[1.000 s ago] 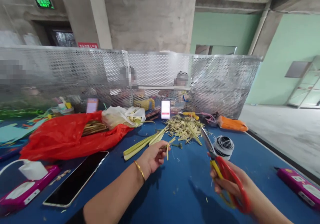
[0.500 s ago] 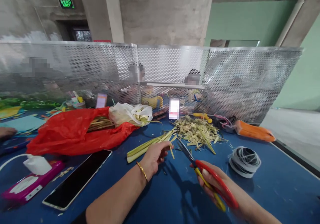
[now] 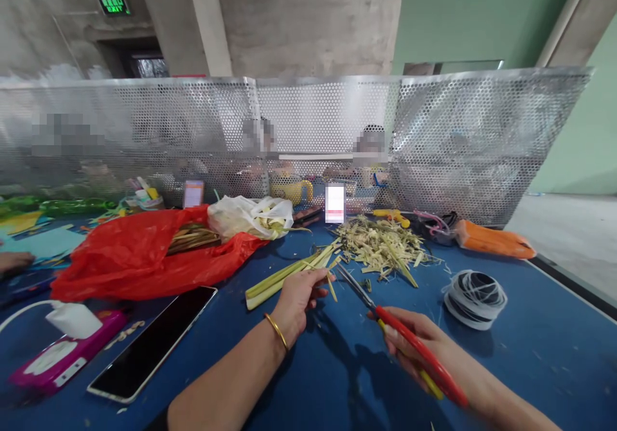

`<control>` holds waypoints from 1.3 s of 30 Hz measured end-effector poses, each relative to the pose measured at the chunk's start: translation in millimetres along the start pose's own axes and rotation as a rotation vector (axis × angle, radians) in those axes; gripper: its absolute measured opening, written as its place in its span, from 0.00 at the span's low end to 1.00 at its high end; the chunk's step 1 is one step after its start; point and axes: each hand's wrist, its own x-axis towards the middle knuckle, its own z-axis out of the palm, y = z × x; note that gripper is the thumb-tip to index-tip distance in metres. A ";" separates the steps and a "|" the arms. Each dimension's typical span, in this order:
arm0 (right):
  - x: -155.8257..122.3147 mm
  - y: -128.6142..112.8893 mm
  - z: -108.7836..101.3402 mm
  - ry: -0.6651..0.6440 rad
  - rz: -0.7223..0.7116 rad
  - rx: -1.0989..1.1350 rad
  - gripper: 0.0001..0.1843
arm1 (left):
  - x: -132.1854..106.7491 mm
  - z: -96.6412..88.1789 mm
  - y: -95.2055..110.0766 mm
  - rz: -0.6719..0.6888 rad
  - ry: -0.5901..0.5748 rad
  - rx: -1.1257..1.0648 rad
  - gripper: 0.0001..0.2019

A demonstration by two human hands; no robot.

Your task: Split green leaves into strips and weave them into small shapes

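Note:
Pinched in the fingers of my left hand (image 3: pixel 303 293) is a thin, pale yellow-green plant strip (image 3: pixel 332 287), its end hanging below the fingertips. My right hand (image 3: pixel 414 341) is wrapped round the red and yellow handles of a pair of scissors (image 3: pixel 365 297). The narrow blades point up and left, close to the strip, and look nearly closed. Behind my left hand lies a bundle of long green stalks (image 3: pixel 277 279) on the blue table (image 3: pixel 308 392). A heap of plant trimmings (image 3: pixel 383 246) spreads beyond the scissors' tips.
At right sit a roll of grey-white twine (image 3: pixel 475 299) and an orange packet (image 3: pixel 494 239). A red plastic bag (image 3: pixel 130 251), a dark phone (image 3: pixel 154 344) and a purple power strip (image 3: pixel 67 351) lie left. A perforated metal screen (image 3: pixel 328 116) borders the back; a co-worker's hand (image 3: pixel 14 262) shows far left.
The scissors' handles have come closer together in my right hand. My left hand still pinches the strip in about the same place. The camera view has shifted slightly.

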 end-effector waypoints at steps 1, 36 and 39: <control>-0.7 -0.9 0.0 -0.002 -0.006 0.000 0.33 | 0.6 -0.2 0.0 -0.001 0.007 -0.004 0.11; 7.5 3.9 16.9 -0.056 -0.037 -0.116 0.20 | -6.5 9.8 -14.5 -0.060 -0.040 0.011 0.10; 6.3 4.9 20.2 -0.050 -0.054 -0.116 0.19 | -6.7 9.8 -14.5 -0.058 -0.040 -0.003 0.10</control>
